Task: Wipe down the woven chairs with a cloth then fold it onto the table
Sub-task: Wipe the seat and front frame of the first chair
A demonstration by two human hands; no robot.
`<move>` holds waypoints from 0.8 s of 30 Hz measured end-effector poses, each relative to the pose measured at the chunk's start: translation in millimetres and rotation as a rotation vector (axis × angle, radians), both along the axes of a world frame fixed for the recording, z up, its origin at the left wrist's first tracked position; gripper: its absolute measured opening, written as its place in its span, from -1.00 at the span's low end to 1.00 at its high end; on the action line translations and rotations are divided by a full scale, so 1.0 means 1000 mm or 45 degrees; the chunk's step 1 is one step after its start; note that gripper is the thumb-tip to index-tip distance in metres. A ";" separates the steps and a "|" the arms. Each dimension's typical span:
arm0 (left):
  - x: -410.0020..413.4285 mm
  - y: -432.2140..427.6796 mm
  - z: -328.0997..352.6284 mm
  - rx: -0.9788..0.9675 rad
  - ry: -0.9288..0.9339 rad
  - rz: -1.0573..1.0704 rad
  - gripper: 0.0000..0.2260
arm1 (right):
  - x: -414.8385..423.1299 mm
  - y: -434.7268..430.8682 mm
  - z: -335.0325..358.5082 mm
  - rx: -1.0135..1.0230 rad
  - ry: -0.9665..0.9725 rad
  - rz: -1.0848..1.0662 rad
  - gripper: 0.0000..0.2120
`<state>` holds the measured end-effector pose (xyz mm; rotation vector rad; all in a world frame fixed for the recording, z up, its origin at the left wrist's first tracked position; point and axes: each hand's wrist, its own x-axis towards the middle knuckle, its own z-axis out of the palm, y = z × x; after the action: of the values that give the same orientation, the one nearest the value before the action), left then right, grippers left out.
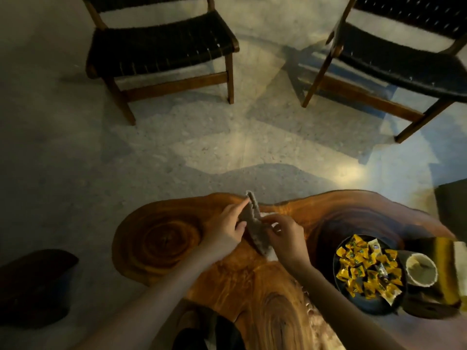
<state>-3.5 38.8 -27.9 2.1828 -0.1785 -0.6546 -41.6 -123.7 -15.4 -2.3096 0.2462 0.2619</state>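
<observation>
while both hands work above the table (161, 243), the cloth (252, 224) stands folded on edge over the table's far middle, its lower end touching the wood. left hand (227, 232): index finger laid along the cloth's upper fold, thumb against its side, gripping it. right hand (285, 238): fingers curled, pinching the cloth's near edge. beyond the table's far side, well apart from it, stand the left woven chair (161, 46) and the right woven chair (404, 61). on the table's right end sits a dark bowl (374, 308) of yellow wrapped sweets (366, 271).
</observation>
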 end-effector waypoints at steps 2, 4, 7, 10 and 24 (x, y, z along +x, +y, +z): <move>0.009 0.012 0.038 -0.059 -0.003 0.060 -0.51 | 0.017 0.009 0.044 0.005 -0.091 0.129 -0.85; 0.015 0.028 0.075 -0.123 0.034 0.144 -0.52 | 0.031 0.023 0.085 0.044 -0.142 0.221 -0.88; 0.021 0.057 0.124 -0.218 -0.025 0.310 -0.56 | 0.049 0.051 0.139 0.162 -0.201 0.283 -0.86; 0.023 0.092 0.162 -0.358 0.027 0.578 -0.60 | 0.061 0.088 0.176 0.270 -0.249 0.353 -0.84; 0.053 0.358 0.184 -0.818 0.366 1.091 -0.91 | 0.096 0.371 0.175 0.653 -0.033 0.398 -0.89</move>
<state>49.4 397.1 156.3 1.3315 0.5943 -0.3290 54.7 247.8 159.1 -1.8304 -0.1831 0.3997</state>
